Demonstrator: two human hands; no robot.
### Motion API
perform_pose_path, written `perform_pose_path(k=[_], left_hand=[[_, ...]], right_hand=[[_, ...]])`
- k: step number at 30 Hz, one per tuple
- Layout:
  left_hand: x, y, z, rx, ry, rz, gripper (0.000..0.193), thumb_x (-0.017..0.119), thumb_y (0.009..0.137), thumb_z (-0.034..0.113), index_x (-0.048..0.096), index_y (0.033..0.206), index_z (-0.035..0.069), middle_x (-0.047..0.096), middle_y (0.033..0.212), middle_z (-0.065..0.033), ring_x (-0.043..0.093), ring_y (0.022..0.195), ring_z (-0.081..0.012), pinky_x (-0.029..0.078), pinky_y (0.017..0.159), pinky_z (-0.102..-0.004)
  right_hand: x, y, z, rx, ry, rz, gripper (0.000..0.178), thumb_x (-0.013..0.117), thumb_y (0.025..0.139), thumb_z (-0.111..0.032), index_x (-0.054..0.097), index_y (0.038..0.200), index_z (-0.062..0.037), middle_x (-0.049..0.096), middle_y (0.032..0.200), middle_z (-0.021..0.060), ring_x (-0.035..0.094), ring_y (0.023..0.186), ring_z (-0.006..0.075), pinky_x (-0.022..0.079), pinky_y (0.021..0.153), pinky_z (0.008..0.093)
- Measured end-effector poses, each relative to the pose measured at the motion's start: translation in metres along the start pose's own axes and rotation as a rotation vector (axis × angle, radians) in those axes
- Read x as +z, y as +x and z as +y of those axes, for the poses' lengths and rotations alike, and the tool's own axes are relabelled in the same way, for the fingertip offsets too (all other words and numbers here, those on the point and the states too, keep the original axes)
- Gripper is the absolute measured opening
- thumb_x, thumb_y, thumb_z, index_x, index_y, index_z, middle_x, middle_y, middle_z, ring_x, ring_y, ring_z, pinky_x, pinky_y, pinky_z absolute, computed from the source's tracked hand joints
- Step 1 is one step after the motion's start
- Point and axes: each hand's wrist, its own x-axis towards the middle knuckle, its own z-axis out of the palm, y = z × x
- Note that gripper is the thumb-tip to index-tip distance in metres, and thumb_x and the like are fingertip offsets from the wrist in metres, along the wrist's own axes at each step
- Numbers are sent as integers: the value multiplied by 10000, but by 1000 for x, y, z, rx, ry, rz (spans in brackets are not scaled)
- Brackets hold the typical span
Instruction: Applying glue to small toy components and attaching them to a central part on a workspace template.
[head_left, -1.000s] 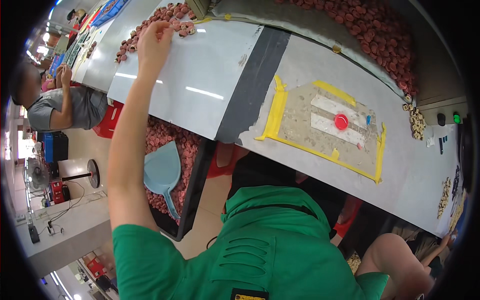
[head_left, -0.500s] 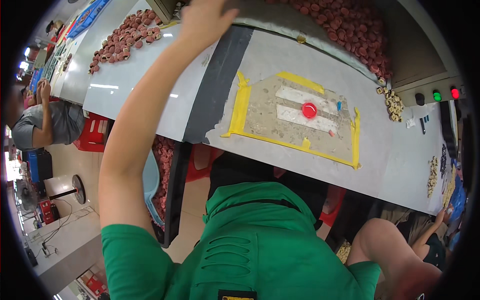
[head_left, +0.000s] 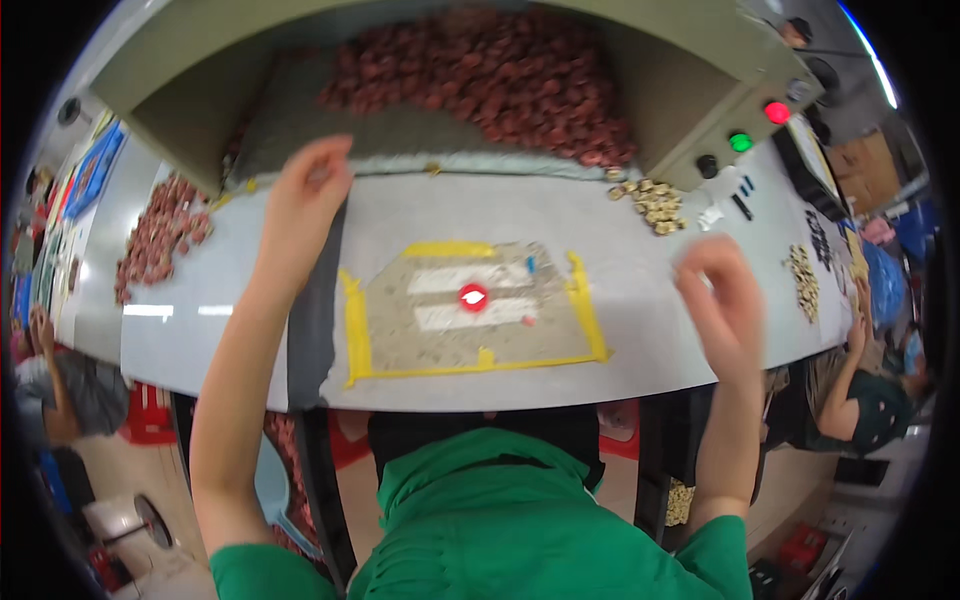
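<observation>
In front of me a small, round red piece (head_left: 466, 308) with a bright glare on it sits between two white strips (head_left: 440, 319) on the taped grey work mat (head_left: 400, 345). My left hand (head_left: 312, 185) hovers at the mouth of the machine, left of the mat, its fingers curled in a pinch. Whatever may be between those fingertips is hidden. Right of the mat, my right hand (head_left: 725, 305) is raised over the table with bent fingers, smeared by motion. It is nearest a group of small cream-coloured pieces (head_left: 660, 208).
A heap of dark red round pieces (head_left: 480, 75) lies inside the machine's opening (head_left: 150, 95). More reddish pieces (head_left: 165, 225) lie at the left. Lit red and green buttons (head_left: 740, 142) show at the right. People sit at both sides.
My view has swung to the left. The left hand has drawn back from the machine's opening and its fingers have curled. My right hand has come up over the table from below.
</observation>
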Motion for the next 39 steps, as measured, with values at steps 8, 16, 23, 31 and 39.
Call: perform_pose_path(k=[8, 16, 23, 31, 39], left_hand=[[14, -108, 58, -469, -427, -40, 349, 602, 906, 141, 526, 1217, 3, 566, 1037, -23, 552, 922, -105, 440, 828, -232], [55, -138, 61, -385, -660, -138, 305, 587, 894, 31, 536, 1194, 5, 544, 964, 16, 519, 893, -62, 430, 813, -211], [72, -138, 57, -404, -827, -153, 308, 545, 945, 124, 514, 1230, 13, 578, 1043, -23, 552, 876, -86, 445, 791, -244], [70, -146, 44, -402, -1069, -125, 270, 501, 957, 102, 506, 1214, 19, 572, 1062, -32, 532, 936, -105, 427, 840, -270], [65, -144, 39, -440, -1203, -122, 270, 487, 964, 122, 490, 1224, 48, 548, 1068, -22, 514, 923, -96, 414, 819, -257]], right_hand=[[28, 53, 103, -186, -511, -16, 146, 626, 814, -79, 610, 955, -43, 590, 897, 103, 576, 858, 280, 461, 735, 361], [37, 50, 105, -248, -621, -109, 127, 621, 806, -91, 609, 930, -64, 582, 877, 95, 575, 845, 291, 463, 746, 390], [31, 6, 58, 70, -396, -238, 141, 634, 807, -42, 601, 944, -48, 568, 897, 106, 575, 827, 290, 482, 731, 360], [46, -1, 63, 209, -194, -133, 174, 690, 800, -100, 598, 922, -18, 565, 879, 104, 575, 759, 242, 479, 684, 325], [50, 12, 54, 108, -348, -223, 229, 682, 810, -119, 579, 991, -25, 562, 899, 109, 591, 765, 244, 489, 692, 324]])
